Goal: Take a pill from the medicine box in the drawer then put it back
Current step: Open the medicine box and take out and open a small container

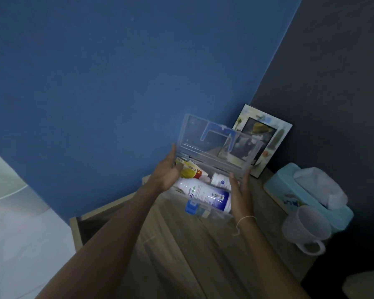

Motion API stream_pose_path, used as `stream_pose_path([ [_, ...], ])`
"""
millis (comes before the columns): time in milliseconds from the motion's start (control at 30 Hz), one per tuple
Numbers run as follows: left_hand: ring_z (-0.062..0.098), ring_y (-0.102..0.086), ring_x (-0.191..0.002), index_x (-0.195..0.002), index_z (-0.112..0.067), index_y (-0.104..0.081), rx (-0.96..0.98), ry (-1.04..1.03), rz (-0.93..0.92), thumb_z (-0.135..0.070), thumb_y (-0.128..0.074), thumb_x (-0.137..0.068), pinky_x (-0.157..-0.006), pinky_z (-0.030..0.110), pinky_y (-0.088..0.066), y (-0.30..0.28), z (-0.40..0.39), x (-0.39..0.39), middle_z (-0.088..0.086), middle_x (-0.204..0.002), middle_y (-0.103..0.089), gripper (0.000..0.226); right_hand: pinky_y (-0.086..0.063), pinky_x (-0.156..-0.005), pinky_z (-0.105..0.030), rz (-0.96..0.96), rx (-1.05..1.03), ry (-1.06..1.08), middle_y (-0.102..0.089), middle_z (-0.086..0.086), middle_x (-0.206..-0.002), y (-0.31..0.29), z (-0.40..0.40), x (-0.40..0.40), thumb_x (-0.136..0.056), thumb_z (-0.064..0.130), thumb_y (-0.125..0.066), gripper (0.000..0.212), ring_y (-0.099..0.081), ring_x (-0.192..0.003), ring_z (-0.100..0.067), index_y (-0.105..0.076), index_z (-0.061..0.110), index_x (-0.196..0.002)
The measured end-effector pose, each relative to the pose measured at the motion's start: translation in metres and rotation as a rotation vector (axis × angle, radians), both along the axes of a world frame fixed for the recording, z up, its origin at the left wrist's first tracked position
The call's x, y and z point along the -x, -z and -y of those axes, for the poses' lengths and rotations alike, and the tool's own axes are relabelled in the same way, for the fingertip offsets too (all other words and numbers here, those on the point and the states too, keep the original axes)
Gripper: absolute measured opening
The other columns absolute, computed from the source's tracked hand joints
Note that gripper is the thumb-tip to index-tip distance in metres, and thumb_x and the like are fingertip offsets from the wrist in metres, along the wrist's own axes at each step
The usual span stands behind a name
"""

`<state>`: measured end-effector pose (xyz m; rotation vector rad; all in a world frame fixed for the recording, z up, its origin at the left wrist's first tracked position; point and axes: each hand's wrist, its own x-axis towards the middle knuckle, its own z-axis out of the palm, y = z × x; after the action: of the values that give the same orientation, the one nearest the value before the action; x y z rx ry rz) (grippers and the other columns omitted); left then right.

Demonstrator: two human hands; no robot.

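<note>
A clear plastic medicine box (203,212) with a blue latch stands on the wooden nightstand top (203,255), its lid (214,143) raised upright. Inside lie a white and blue bottle (205,194), a small white bottle (220,180) and a yellow packet (188,170). My left hand (167,171) is at the box's left end with its thumb on the lid's left edge. My right hand (239,190) is against the box's right side with its fingers up at the lid's lower right corner. No pill is visible.
A framed picture (268,134) leans in the corner behind the box. A light blue tissue box (307,190) and a white mug (307,229) sit at the right. The open drawer (91,227) juts out at the left, beside a white bed (20,244).
</note>
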<state>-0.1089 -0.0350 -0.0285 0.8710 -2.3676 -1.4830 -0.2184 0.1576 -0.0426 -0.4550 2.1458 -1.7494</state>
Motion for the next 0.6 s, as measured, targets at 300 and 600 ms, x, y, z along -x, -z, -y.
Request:
stream_pose_path([
  [300, 0.014, -0.006, -0.149, -0.152, -0.028, 0.001, 0.060, 0.074, 0.047, -0.030, -0.028, -0.102, -0.121, 0.035, -0.009, 0.007, -0.015, -0.002, -0.007, -0.162, -0.002, 0.058, -0.056, -0.055, -0.029, 0.077, -0.015, 0.019, -0.064, 0.014, -0.104, 0.005, -0.014, 0.004, -0.082, 0.064, -0.046, 0.076, -0.072, -0.076, -0.011, -0.010, 0.049, -0.147],
  [600, 0.013, 0.009, -0.148, -0.151, -0.018, 0.008, 0.262, 0.128, 0.123, -0.031, -0.021, -0.102, -0.115, 0.026, 0.003, 0.012, -0.020, -0.002, -0.002, -0.162, 0.010, 0.058, -0.057, -0.058, -0.033, 0.121, 0.005, 0.027, -0.065, 0.012, -0.104, 0.013, -0.015, 0.007, -0.092, 0.058, -0.042, 0.066, -0.073, -0.074, -0.015, -0.008, 0.049, -0.147],
])
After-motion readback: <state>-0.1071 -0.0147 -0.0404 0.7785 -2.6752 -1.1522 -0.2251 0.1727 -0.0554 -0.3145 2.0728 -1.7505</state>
